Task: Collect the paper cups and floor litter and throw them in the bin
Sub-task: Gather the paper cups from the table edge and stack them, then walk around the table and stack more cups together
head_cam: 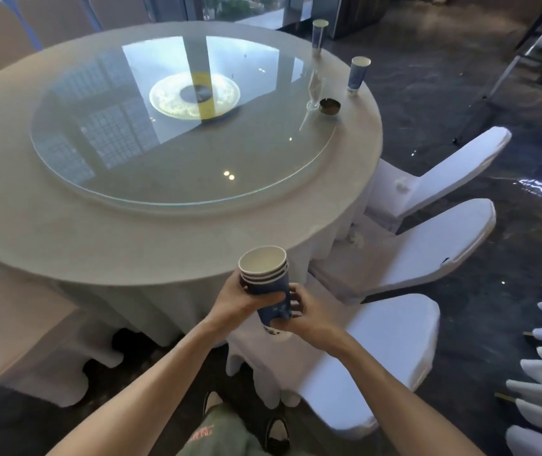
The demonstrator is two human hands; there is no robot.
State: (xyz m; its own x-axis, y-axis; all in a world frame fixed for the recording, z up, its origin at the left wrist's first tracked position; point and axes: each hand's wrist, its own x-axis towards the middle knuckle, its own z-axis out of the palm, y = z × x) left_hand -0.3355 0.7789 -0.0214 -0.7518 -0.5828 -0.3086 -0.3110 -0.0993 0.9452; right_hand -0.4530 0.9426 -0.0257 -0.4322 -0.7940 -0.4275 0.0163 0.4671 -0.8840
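Both hands, left hand (240, 297) and right hand (306, 319), fingers clamped on the stack of nested paper cups (268, 284); keep it upright while reaching for the two cups (359, 74) across the tabletop (65, 232).

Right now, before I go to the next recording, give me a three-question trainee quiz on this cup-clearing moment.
1. True or false: the stack of paper cups is held by both the left hand and the right hand.
2. How many single paper cups stand on the table? A) none B) two C) five
3. Fill in: between the glass turntable and the nearer cup sit a clear glass and a small dark ____.

Key: 1 true. 2 B: the nearer cup and the far cup, both at the table's far right edge. 3 dish, possibly an ashtray.
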